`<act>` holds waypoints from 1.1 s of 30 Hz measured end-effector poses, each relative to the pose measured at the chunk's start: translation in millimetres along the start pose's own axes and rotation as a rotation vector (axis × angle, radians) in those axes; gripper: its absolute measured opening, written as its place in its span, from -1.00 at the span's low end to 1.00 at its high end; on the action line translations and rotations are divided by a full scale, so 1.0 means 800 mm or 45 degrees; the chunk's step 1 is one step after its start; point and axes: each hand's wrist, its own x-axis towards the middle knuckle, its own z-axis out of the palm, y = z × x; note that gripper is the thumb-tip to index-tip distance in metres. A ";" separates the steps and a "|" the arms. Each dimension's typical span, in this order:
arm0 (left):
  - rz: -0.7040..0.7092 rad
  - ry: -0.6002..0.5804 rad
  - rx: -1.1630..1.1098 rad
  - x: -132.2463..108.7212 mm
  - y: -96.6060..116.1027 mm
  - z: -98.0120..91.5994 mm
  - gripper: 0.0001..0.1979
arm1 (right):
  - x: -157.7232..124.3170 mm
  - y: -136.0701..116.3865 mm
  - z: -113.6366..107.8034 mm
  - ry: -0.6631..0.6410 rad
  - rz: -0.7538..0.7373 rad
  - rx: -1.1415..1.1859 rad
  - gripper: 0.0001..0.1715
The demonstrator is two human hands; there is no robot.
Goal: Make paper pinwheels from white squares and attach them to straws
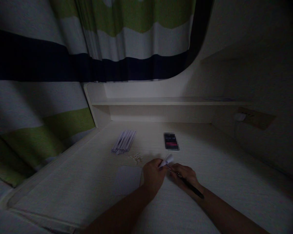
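My left hand (154,174) is closed round a piece of white paper (169,159) whose upper end curls into a roll. In my closed right hand (185,174) is a slim tool with a black handle (192,188). The handle points back along my wrist, and the tool's front end is at the paper's lower edge. Its exact kind is too dark to make out. A flat sheet of paper (127,180) lies left of my left hand. Beyond it are a small heap of thin pale strips (136,158) and a bundle of narrow folded papers (124,142).
A dark phone-like object (171,141), pixelated, lies on the white desk (88,182) beyond my hands. A low shelf (156,103) runs along the back. Striped curtains (44,97) hang at the left and back. On the right wall is a socket plate (257,118) with a white plug.
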 end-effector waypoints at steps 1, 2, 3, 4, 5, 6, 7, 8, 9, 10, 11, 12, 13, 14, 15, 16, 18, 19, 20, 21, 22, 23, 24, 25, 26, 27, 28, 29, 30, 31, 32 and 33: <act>-0.004 0.007 -0.011 -0.001 0.001 0.000 -0.83 | 0.001 -0.005 0.003 0.025 0.120 0.034 -0.86; -0.009 0.015 -0.024 -0.001 0.002 0.000 -0.83 | 0.002 -0.011 0.005 0.046 0.254 0.073 -0.86; -0.014 0.024 -0.038 -0.001 0.002 0.001 -0.83 | 0.003 -0.017 0.007 0.073 0.387 0.124 -0.84; -0.020 0.033 -0.053 -0.001 0.003 0.001 -0.84 | 0.005 -0.022 0.009 0.104 0.514 0.183 -0.80; -0.027 0.042 -0.067 -0.002 0.003 0.002 -0.84 | 0.008 -0.026 0.012 0.148 0.613 0.249 -0.77; -0.034 0.055 -0.078 -0.002 0.002 0.003 -0.83 | 0.010 -0.030 0.014 0.188 0.691 0.313 -0.75; -0.039 0.068 -0.089 -0.002 0.002 0.005 -0.83 | 0.012 -0.033 0.015 0.234 0.755 0.372 -0.74; -0.040 0.082 -0.102 -0.002 0.001 0.006 -0.82 | 0.014 -0.036 0.016 0.280 0.801 0.419 -0.74; -0.036 0.095 -0.118 -0.002 0.000 0.008 -0.81 | 0.016 -0.037 0.017 0.316 0.835 0.452 -0.74; -0.030 0.108 -0.137 -0.002 -0.001 0.009 -0.80 | 0.018 -0.039 0.017 0.339 0.860 0.472 -0.74; -0.025 0.121 -0.157 -0.002 -0.001 0.011 -0.80 | 0.020 -0.040 0.016 0.349 0.876 0.475 -0.74; -0.025 0.129 -0.177 -0.002 -0.002 0.012 -0.80 | 0.021 -0.041 0.015 0.346 0.882 0.469 -0.73; -0.029 0.134 -0.195 -0.001 -0.002 0.012 -0.80 | 0.022 -0.043 0.013 0.332 0.876 0.459 -0.71; -0.039 0.139 -0.210 -0.001 -0.001 0.012 -0.81 | 0.023 -0.044 0.011 0.314 0.867 0.448 -0.69; -0.049 0.142 -0.223 0.000 0.000 0.012 -0.82 | 0.024 -0.045 0.009 0.301 0.861 0.440 -0.67; -0.058 0.142 -0.234 0.000 0.001 0.011 -0.82 | 0.025 -0.046 0.007 0.290 0.859 0.432 -0.65; -0.072 0.141 -0.257 0.001 0.003 0.009 -0.83 | 0.025 -0.046 0.005 0.275 0.872 0.418 -0.65; -0.074 0.137 -0.271 0.001 0.005 0.008 -0.83 | 0.025 -0.045 0.005 0.264 0.889 0.407 -0.65; -0.073 0.132 -0.285 0.001 0.006 0.006 -0.83 | 0.024 -0.043 0.005 0.252 0.908 0.401 -0.66; -0.067 0.130 -0.293 0.001 0.007 0.006 -0.83 | 0.023 -0.041 0.005 0.233 0.923 0.396 -0.66; -0.059 0.127 -0.292 0.001 0.007 0.005 -0.83 | 0.022 -0.039 0.005 0.215 0.928 0.387 -0.66; -0.048 0.124 -0.281 0.001 0.008 0.005 -0.83 | 0.020 -0.036 0.004 0.193 0.919 0.367 -0.67; -0.039 0.121 -0.259 0.001 0.008 0.005 -0.83 | 0.018 -0.033 0.003 0.168 0.889 0.329 -0.68; -0.031 0.117 -0.234 0.001 0.008 0.005 -0.83 | 0.016 -0.029 0.001 0.137 0.838 0.272 -0.69; -0.023 0.110 -0.212 0.001 0.008 0.005 -0.83 | 0.014 -0.025 0.000 0.098 0.768 0.199 -0.70; -0.014 0.098 -0.194 0.001 0.008 0.005 -0.84 | 0.012 -0.021 -0.003 0.055 0.680 0.121 -0.71; -0.007 0.085 -0.177 0.001 0.008 0.005 -0.84 | 0.010 -0.018 -0.005 0.019 0.582 0.052 -0.72; -0.004 0.075 -0.157 0.002 0.008 0.005 -0.84 | 0.008 -0.014 -0.007 -0.013 0.482 -0.005 -0.74; -0.003 0.067 -0.136 0.002 0.008 0.005 -0.84 | 0.008 -0.011 -0.009 -0.036 0.380 -0.051 -0.76; -0.006 0.060 -0.116 0.003 0.007 0.005 -0.84 | 0.007 -0.008 -0.011 -0.050 0.280 -0.093 -0.78; -0.010 0.056 -0.101 0.003 0.006 0.005 -0.84 | 0.008 -0.006 -0.013 -0.057 0.178 -0.130 -0.81; -0.013 0.052 -0.094 0.004 0.004 0.005 -0.84 | 0.009 -0.005 -0.015 -0.061 0.079 -0.167 -0.84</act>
